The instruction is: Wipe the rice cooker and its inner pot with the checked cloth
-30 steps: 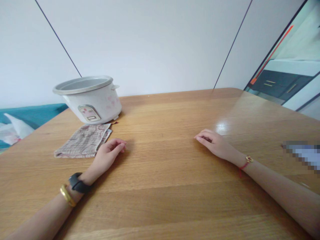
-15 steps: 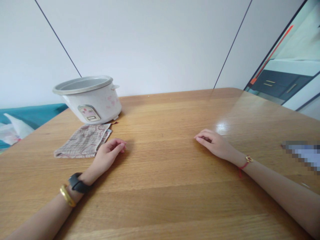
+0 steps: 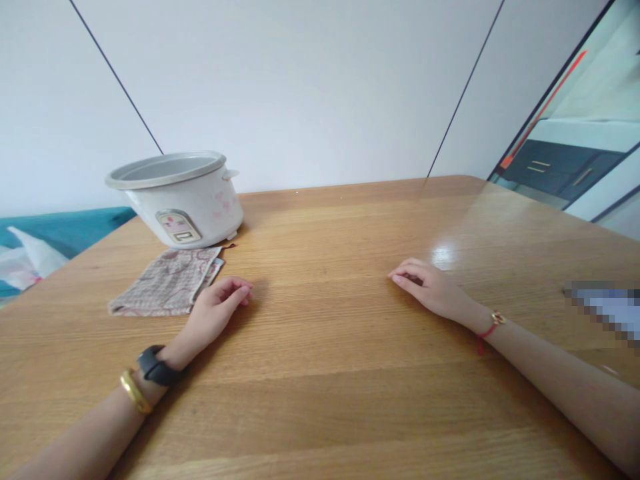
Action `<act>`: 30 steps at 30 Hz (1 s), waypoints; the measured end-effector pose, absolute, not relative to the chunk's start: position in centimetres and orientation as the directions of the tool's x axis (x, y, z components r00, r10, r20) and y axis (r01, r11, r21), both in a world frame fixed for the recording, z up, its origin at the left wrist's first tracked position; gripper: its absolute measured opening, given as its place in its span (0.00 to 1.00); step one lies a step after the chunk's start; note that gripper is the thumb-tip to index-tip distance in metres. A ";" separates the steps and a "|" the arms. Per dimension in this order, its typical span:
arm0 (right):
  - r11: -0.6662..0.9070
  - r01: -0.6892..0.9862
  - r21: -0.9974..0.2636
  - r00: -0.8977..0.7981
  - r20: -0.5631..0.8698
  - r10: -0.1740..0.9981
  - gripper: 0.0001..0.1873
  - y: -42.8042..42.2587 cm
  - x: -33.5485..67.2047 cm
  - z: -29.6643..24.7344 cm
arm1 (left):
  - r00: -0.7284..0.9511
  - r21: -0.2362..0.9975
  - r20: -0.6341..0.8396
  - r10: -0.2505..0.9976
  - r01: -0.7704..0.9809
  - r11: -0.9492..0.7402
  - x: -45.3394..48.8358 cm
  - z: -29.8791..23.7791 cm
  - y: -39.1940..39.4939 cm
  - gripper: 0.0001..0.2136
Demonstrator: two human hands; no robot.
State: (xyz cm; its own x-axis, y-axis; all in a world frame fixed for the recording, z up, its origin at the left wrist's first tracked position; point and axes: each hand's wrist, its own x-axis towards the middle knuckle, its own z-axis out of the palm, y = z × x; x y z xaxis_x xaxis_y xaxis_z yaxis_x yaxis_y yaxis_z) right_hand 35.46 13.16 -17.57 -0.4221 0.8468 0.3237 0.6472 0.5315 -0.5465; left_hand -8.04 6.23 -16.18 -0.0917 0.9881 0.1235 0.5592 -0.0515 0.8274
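My left hand (image 3: pixel 215 312) rests on the wooden table (image 3: pixel 325 360), fingers loosely curved and holding nothing, just right of a folded patterned cloth (image 3: pixel 165 281). The wrist carries a black band and a gold bangle. My right hand (image 3: pixel 431 288) lies palm down on the table's right half, fingers relaxed and empty, with a red cord bracelet at the wrist. A white rice cooker (image 3: pixel 183 200) without a lid stands at the back left, right behind the cloth.
A pixelated light object (image 3: pixel 607 308) lies at the table's right edge. Beyond the left edge is a teal surface (image 3: pixel 65 225) with white bags (image 3: pixel 27 257). A pale wall runs behind the table; dark drawers (image 3: pixel 565 175) show at far right.
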 end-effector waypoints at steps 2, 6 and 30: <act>0.534 0.645 -0.546 -0.422 0.328 0.845 0.16 13.2 35.5 -17.6 | -0.098 0.830 0.122 0.988 0.556 -0.048 -8.0 -16.1 6.2 0.14; 0.535 0.646 -0.544 -0.423 0.328 0.845 0.16 13.2 35.5 -17.6 | -0.102 0.830 0.120 0.988 0.556 -0.043 -8.0 -16.2 6.2 0.14; 0.521 0.664 -0.536 -0.420 0.309 0.853 0.16 13.1 35.4 -17.4 | -0.105 0.820 0.131 0.986 0.571 -0.049 -7.9 -16.0 6.2 0.15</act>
